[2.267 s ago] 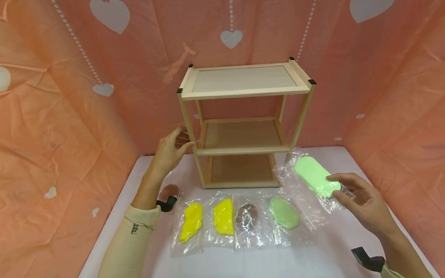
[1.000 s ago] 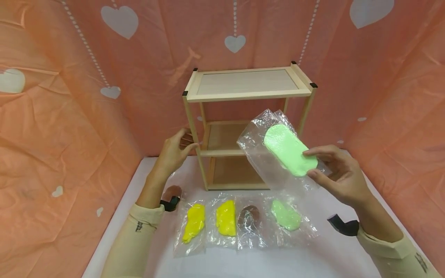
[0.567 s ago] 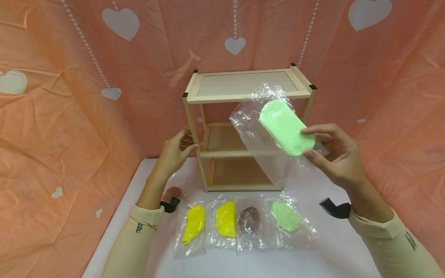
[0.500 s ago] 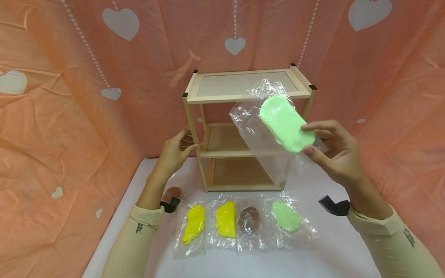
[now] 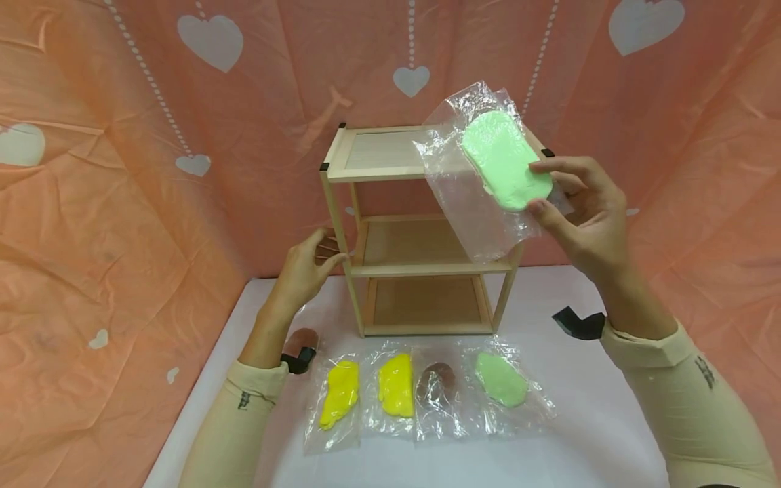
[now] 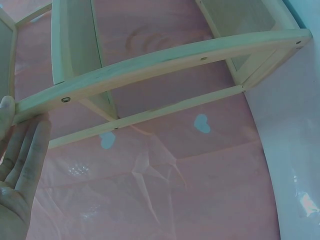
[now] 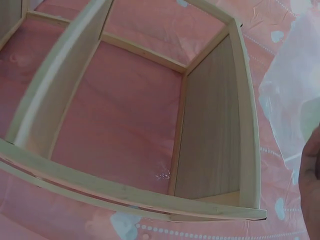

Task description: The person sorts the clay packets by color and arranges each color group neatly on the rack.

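A three-tier wooden shelf (image 5: pixel 421 269) stands upright at the back of the white table. My left hand (image 5: pixel 308 268) holds its front left post, thumb on one side and nearly straight fingers on the other; the left wrist view shows the same hand at the post (image 6: pixel 160 64). My right hand (image 5: pixel 588 210) pinches a clear bag of light green clay (image 5: pixel 503 159) by its lower right end. That bag is raised in front of the top shelf's right part, hiding it. In the right wrist view, only an edge of the right hand (image 7: pixel 310 175) shows.
Along the table in front of the shelf lie bagged yellow clay (image 5: pixel 339 393), more bagged yellow clay (image 5: pixel 396 385), bagged brown clay (image 5: pixel 436 385) and bagged green clay (image 5: pixel 502 379). Another brown piece (image 5: pixel 303 339) lies by the left wrist. Pink heart-printed cloth (image 5: pixel 274 102) surrounds the table.
My right hand has lifted the bagged green clay from the table's right side, moving up and left to the height of the top shelf. The left hand stays at the post.
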`<control>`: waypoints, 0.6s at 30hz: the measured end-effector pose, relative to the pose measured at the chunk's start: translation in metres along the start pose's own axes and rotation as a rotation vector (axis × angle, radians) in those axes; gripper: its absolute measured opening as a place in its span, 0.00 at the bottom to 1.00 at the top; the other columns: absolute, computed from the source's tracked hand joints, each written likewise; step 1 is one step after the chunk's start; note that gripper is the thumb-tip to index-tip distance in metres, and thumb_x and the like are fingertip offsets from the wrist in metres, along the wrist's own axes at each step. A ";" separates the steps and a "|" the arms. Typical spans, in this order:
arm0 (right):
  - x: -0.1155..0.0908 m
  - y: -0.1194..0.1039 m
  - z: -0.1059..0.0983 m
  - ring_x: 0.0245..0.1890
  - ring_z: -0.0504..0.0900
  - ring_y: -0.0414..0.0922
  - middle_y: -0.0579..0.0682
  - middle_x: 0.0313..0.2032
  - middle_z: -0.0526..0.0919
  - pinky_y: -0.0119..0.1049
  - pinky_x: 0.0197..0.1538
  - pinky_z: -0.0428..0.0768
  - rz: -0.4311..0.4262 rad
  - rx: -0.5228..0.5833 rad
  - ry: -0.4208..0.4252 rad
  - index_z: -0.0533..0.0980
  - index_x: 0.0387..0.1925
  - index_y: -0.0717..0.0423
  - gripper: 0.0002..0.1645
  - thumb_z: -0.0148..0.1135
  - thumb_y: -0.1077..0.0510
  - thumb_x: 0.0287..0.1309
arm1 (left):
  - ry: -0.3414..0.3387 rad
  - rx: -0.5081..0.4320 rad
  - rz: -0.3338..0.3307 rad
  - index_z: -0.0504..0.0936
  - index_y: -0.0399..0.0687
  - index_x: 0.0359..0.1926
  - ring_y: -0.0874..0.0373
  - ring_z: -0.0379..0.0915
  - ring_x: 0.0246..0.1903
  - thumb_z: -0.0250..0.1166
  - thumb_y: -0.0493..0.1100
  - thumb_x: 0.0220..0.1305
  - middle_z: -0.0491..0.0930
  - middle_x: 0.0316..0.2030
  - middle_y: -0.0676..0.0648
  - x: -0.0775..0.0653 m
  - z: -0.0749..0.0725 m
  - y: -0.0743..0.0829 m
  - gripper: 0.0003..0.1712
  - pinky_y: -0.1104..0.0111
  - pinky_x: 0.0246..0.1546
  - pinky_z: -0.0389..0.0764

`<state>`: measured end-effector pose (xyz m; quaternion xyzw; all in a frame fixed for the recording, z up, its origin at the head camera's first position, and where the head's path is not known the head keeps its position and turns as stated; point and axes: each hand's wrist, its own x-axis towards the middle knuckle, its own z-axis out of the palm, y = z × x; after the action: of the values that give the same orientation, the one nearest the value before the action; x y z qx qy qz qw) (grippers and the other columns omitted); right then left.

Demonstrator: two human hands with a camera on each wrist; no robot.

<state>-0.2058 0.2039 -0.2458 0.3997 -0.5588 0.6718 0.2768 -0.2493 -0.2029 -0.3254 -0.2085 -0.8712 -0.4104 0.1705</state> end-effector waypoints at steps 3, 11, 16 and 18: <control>0.010 0.001 0.000 0.40 0.86 0.48 0.60 0.45 0.89 0.30 0.42 0.85 -0.003 0.007 0.033 0.76 0.59 0.76 0.25 0.70 0.76 0.60 | 0.002 0.000 0.004 0.80 0.32 0.58 0.39 0.87 0.49 0.73 0.33 0.69 0.88 0.47 0.34 0.000 0.000 0.001 0.19 0.45 0.55 0.87; 0.038 0.007 -0.003 0.35 0.82 0.46 0.58 0.41 0.89 0.28 0.35 0.79 -0.012 -0.059 0.083 0.80 0.57 0.72 0.23 0.68 0.76 0.59 | -0.004 0.008 0.006 0.80 0.33 0.59 0.40 0.87 0.49 0.73 0.34 0.70 0.88 0.47 0.35 0.000 0.000 0.002 0.20 0.46 0.55 0.87; 0.049 0.010 -0.005 0.31 0.72 0.44 0.54 0.35 0.87 0.29 0.31 0.68 0.027 -0.110 0.102 0.82 0.57 0.68 0.22 0.71 0.74 0.60 | -0.007 0.013 0.000 0.80 0.34 0.59 0.40 0.87 0.50 0.73 0.34 0.70 0.88 0.48 0.35 -0.001 -0.001 0.002 0.20 0.46 0.55 0.88; 0.052 0.011 -0.006 0.30 0.69 0.44 0.52 0.32 0.85 0.29 0.31 0.65 0.040 -0.120 0.109 0.82 0.56 0.68 0.21 0.72 0.73 0.61 | -0.006 0.016 -0.001 0.80 0.34 0.59 0.40 0.87 0.50 0.73 0.34 0.70 0.88 0.48 0.35 -0.002 -0.001 0.002 0.20 0.47 0.55 0.88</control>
<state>-0.2439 0.2033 -0.2076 0.3339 -0.5900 0.6634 0.3167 -0.2467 -0.2025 -0.3240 -0.2077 -0.8752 -0.4029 0.1692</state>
